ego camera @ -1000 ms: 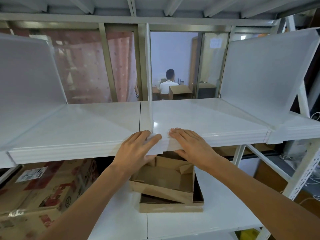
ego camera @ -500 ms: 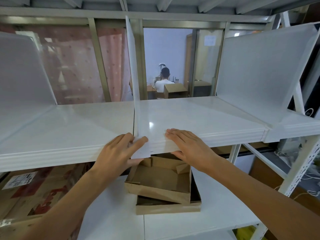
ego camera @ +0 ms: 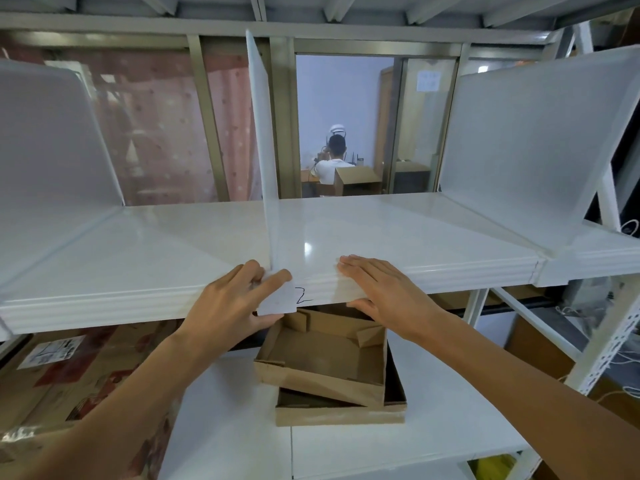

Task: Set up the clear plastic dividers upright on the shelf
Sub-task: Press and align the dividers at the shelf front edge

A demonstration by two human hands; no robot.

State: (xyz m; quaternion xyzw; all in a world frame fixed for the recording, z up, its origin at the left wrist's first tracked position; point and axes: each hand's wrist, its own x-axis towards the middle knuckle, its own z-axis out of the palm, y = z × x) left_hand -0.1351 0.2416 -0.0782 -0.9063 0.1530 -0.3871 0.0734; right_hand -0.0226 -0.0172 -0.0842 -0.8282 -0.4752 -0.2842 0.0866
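Note:
A clear plastic divider (ego camera: pixel 261 133) stands upright in the middle of the white shelf (ego camera: pixel 156 251), running front to back. Its front tab, marked with a handwritten "2", hangs over the shelf's front lip. My left hand (ego camera: pixel 235 306) pinches that tab, fingers on top at the divider's foot and thumb beneath. My right hand (ego camera: pixel 384 292) lies flat on the shelf's front edge just right of the tab, thumb under the lip. Two more dividers stand upright: one at the left end (ego camera: pixel 52 140), one at the right end (ego camera: pixel 533 143).
On the lower shelf (ego camera: pixel 450 438), under my hands, sit two stacked open cardboard trays (ego camera: pixel 329 368). A printed cardboard box (ego camera: pixel 79 372) sits at lower left. A perforated shelf post (ego camera: pixel 609 344) rises at the right. Behind the glass a person sits at a desk.
The middle divider has slid a little to the left along the shelf with my left hand. My left hand now sits lower on the front tab, uncovering the "2". My right hand stays put.

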